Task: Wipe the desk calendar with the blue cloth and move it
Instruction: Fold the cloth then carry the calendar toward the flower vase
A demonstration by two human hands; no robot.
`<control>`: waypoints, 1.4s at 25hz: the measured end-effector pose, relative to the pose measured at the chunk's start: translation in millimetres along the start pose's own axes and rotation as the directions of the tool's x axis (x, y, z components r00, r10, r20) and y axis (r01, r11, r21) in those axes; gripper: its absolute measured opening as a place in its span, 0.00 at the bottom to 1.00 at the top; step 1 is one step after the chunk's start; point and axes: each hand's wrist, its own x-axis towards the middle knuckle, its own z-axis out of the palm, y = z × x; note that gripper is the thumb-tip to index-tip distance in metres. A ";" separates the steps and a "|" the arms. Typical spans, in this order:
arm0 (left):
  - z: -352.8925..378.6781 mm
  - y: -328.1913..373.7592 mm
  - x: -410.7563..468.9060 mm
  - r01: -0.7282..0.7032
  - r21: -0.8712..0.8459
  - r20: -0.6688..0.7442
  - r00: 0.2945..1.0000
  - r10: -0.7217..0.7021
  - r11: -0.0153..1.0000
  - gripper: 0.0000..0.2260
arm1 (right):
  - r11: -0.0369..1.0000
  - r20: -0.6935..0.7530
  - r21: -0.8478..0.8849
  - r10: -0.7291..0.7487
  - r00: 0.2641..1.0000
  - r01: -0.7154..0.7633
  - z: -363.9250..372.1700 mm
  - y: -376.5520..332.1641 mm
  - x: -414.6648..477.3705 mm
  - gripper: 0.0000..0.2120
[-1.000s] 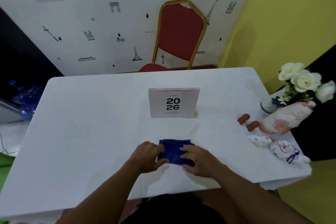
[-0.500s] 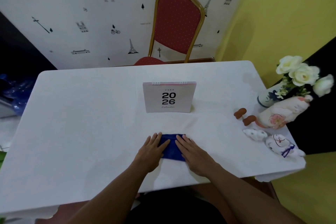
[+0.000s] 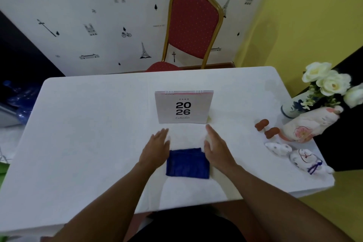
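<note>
Desk calendar (image 3: 183, 108) stands upright mid-bench, held by neither hand. Left hand (image 3: 156, 148) and right hand (image 3: 215, 149) both flat, fingers extended, grip wide, holding nothing; they sit either side of the blue cloth (image 3: 187, 164), fingertips pointing toward the calendar, just short of its base. Cloth folded, lies flat on the bench (image 3: 88, 133) between the wrists, near the front edge. Calendar's long axis runs left-right, cover faces the wearer, spiral binding on top. Cover reads "2569", big "20 26", script "Calendar". Ceramic figurines (image 3: 305, 160) and vase with white flowers (image 3: 326, 82) at the right edge. Red chair (image 3: 193, 25) behind; wall print reads "Bonjour!".
</note>
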 end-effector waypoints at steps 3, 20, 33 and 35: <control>-18.6 1.9 19.8 0.132 -0.270 -0.063 0.986 -0.155 0.954 0.21 | 0.992 -0.080 0.072 0.108 0.991 -0.102 -9.5 -13.7 26.4 0.29; -21.1 14.3 76.4 0.149 -0.420 -0.024 0.984 -0.175 0.895 0.23 | 0.880 -0.132 0.416 0.310 0.941 -0.232 -8.2 -24.9 80.8 0.36; 7.6 150.8 181.7 -0.044 -0.366 0.092 0.992 0.083 0.930 0.25 | 0.778 -0.419 0.588 0.527 0.740 -0.222 -114.5 39.5 94.1 0.35; 20.0 174.2 196.9 -0.060 -0.359 0.129 0.985 0.113 0.931 0.26 | 0.767 -0.457 0.593 0.571 0.682 -0.245 -129.7 52.7 92.3 0.35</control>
